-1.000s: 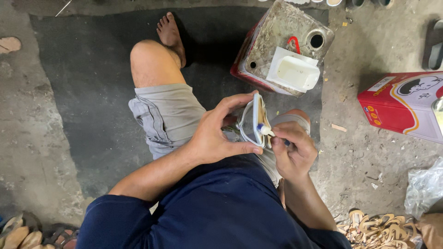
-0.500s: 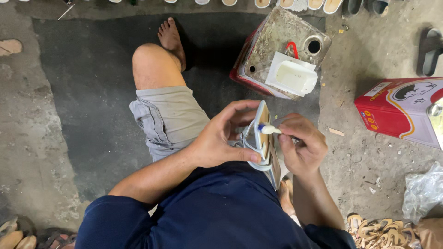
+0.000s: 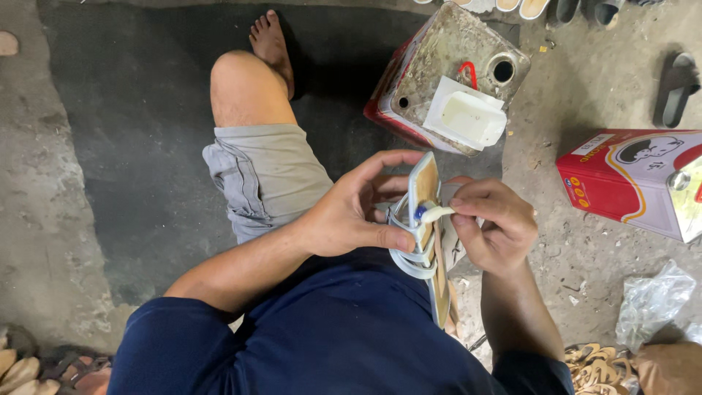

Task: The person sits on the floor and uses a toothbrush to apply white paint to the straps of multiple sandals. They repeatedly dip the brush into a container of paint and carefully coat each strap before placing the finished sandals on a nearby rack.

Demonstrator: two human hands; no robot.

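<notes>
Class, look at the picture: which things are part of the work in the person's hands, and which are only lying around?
In use:
left hand
right hand
sandal, gripped by the left hand
small brush, held by the right hand against the sandal

Lying about:
dirty tin can with a white tray on top
red tin
plastic bag
dark slipper

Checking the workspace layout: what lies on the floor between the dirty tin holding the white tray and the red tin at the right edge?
In the head view, only bare, gritty concrete floor with small scraps separates the dirty tin from the red tin.
</notes>
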